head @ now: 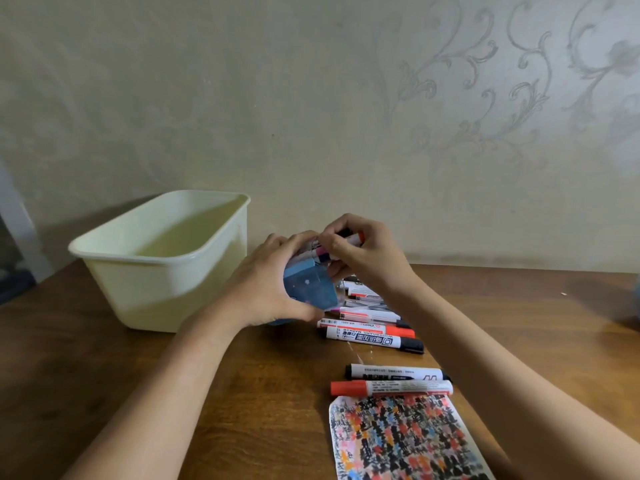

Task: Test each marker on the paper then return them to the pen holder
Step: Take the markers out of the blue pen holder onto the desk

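Left hand (266, 289) grips tilted pen holder (310, 289) above table edge.

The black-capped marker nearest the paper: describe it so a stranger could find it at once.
Start at the scribbled paper on the wooden table. Two markers lie just beyond its far edge. The black-capped marker is the farther one, cap pointing left; its neighbour, the red-capped marker, touches the paper.

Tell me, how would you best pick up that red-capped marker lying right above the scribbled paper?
Probably pinch the red-capped marker across the middle of its white barrel, coming straight down from above. It lies flat on the table, cap pointing left, so its ends give little hold. The black-capped marker sits close behind and the paper close in front, so keep the fingers narrow.
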The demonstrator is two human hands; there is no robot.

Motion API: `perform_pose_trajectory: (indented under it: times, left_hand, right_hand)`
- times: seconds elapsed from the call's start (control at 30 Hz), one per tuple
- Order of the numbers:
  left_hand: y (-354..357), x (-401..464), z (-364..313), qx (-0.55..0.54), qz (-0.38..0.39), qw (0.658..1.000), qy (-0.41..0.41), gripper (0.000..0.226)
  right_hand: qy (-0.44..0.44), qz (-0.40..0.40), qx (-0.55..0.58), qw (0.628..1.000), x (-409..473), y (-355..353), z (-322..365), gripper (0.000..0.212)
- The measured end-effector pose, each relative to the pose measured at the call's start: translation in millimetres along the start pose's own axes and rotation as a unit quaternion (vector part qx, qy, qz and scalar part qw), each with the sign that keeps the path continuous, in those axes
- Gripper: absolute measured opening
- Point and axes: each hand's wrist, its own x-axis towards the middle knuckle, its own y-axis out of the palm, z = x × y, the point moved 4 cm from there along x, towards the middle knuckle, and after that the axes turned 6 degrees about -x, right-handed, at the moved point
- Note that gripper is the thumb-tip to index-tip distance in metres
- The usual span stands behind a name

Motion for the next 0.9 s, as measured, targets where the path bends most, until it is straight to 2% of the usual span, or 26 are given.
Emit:
perform_pose_trajectory:
  times: [0.17,0.5,0.7,0.9]
  left_hand:
    - [0.7,0.4,-1.2,0.013,-0.001,1.000,-0.007,0.112]
    - [1.9,1.1,-0.7,0.038,-0.004,0.999,-0.016,0.114]
    - [3.3,2.4,-0.5,0.049,-0.004,0.999,-0.014,0.113]
    - [-2.9,1.0,15.4,-0.068,-0.027,0.997,-0.038,0.108]
  right_hand:
    - [-0.013,-0.049,-0.009,0.999,1.1,-12.5,-0.1,0.010]
    - [-0.003,-0.112,0.051,0.992,3.7,-45.5,-5.0,0.014]
    - [0.005,-0.114,0.076,0.991,5.5,-55.1,-14.2,0.015]
    - [0.009,-0.160,0.107,0.981,10.1,-79.6,-16.5,0.021]
